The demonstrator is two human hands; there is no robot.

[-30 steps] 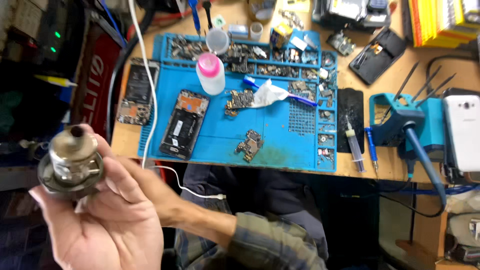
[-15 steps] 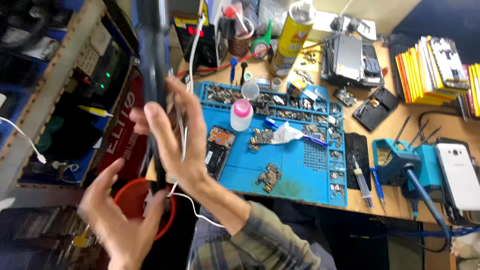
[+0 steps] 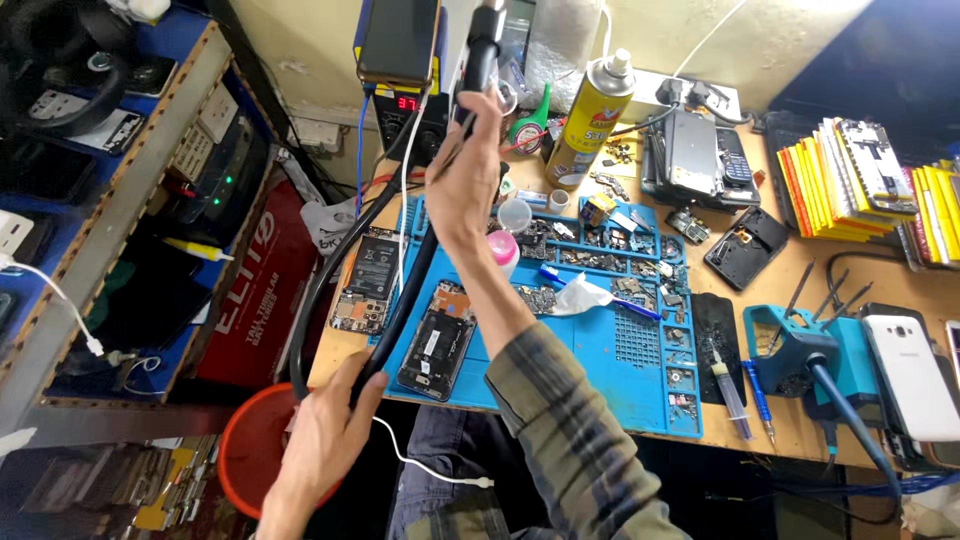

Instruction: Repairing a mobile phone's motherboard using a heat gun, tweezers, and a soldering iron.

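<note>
Across most of the view, a wooden workbench [image 3: 790,265], crowded with parts and tools. On it, a blue work mat [image 3: 610,350] with opened phones, small boards and a pink-capped bottle [image 3: 503,250]. At the back, a dark station with a red display [image 3: 405,110]; beside it, a tall yellow spray can [image 3: 590,110]. Below the bench edge on the left, a red tub [image 3: 245,455].

Looping from the back of the bench down past its left edge and up again, a thick black hose [image 3: 312,310], with a black handle [image 3: 483,45] at its upper end.

Holds that handle high over the back of the mat in the right hand [image 3: 465,185], arm stretched up and away, fingers wrapped and clamped round the lower part of the grip. Grips the lower run of the hose in the left hand [image 3: 330,440], just off the near-left corner of the mat and above the red tub, fingers closed round it.

Changed within the last second: no sign now of the round metal piece that lay in the left palm. Half a second ago, left fingers spread and empty over the tub; now shut on the hose. Right hand higher and nearer the station than before. Judged from this: both hands given over to the handle and its hose, phones on the mat untouched.
</note>
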